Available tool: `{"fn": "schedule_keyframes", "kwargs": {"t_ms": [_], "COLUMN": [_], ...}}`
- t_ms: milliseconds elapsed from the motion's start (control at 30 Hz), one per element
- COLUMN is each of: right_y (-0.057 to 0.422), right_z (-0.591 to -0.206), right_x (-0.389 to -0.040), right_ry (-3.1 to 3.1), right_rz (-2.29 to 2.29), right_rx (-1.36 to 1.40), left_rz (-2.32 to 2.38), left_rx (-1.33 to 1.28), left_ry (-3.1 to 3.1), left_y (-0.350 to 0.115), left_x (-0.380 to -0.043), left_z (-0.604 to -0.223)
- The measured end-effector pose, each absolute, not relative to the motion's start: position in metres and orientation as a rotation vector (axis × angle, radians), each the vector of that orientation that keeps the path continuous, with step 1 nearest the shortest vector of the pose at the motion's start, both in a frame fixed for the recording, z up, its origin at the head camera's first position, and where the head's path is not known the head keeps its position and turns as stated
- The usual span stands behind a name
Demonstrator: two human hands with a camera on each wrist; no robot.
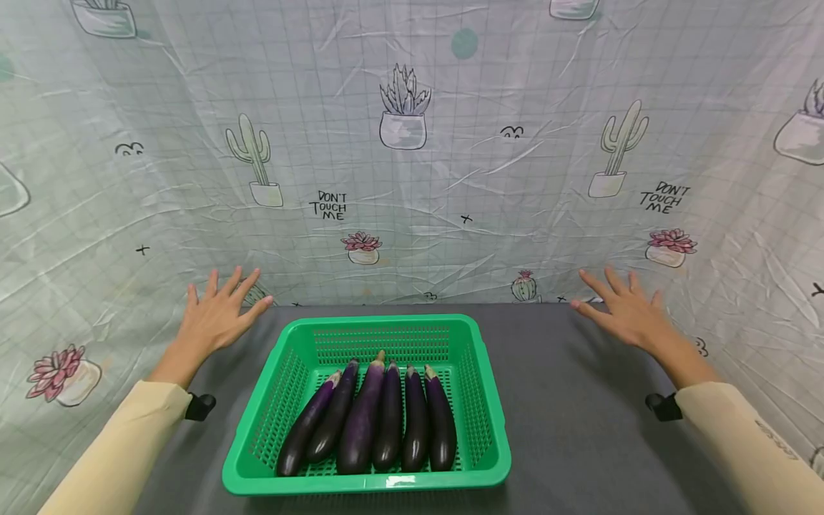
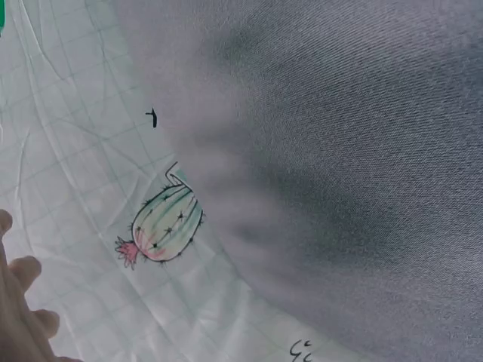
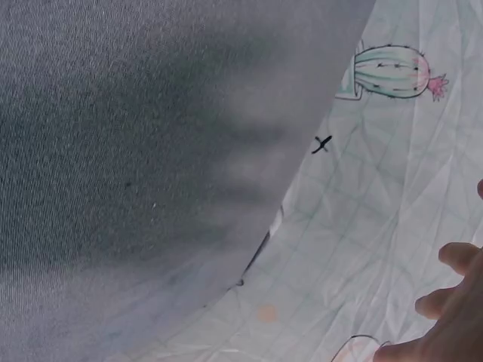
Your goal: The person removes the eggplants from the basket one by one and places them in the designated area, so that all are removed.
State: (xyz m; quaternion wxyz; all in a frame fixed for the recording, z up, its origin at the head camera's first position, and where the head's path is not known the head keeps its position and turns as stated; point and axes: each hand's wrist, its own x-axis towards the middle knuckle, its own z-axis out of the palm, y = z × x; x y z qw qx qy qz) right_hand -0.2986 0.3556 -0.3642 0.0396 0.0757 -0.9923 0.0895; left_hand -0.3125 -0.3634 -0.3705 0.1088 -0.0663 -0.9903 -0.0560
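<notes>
Several dark purple eggplants (image 1: 362, 418) lie side by side in a green plastic basket (image 1: 496, 443), their stem ends toward the back. My left hand (image 1: 215, 315) hangs to the left of the basket with its fingers spread, holding nothing. On the other side, well away from the basket, my right hand (image 1: 624, 307) is also spread and holds nothing. In the left wrist view only some fingers (image 2: 26, 302) show at the lower left edge. The right wrist view catches a few fingers (image 3: 445, 309) at the lower right.
The basket stands on a dark grey tabletop (image 1: 547, 415). A pale curtain (image 1: 476, 179) printed with cacti and potted plants rises behind the table and along both sides. Each wrist wears a black strap, seen at the left wrist (image 1: 201, 407) and right wrist (image 1: 663, 407).
</notes>
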Motion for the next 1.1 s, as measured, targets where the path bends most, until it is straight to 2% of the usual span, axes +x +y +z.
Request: {"fn": "schedule_keyframes", "kwargs": {"t_ms": [367,667,867,1100], "right_y": [0.328,0.289,0.25,0.204], "right_z": [-0.366,-0.358,-0.341,-0.326], "right_x": [-0.278,-0.249,-0.227,-0.21], "right_ry": [-3.002,-2.901,-2.859,-2.841], "right_rz": [0.263,0.339,0.46,0.64], "right_rx": [0.317,0.514,0.646,0.828], "left_rz": [-0.195,-0.39,-0.793,-1.535], "left_rx": [-0.193,-0.198,-0.255,-0.468], "left_ry": [-2.841,-2.807,-2.82,-2.666], "left_y": [-0.359,-0.345,-0.328,-0.314], "left_x": [-0.293,-0.271,-0.258,-0.253], "left_z": [-0.367,-0.367,-0.374,-0.388]}}
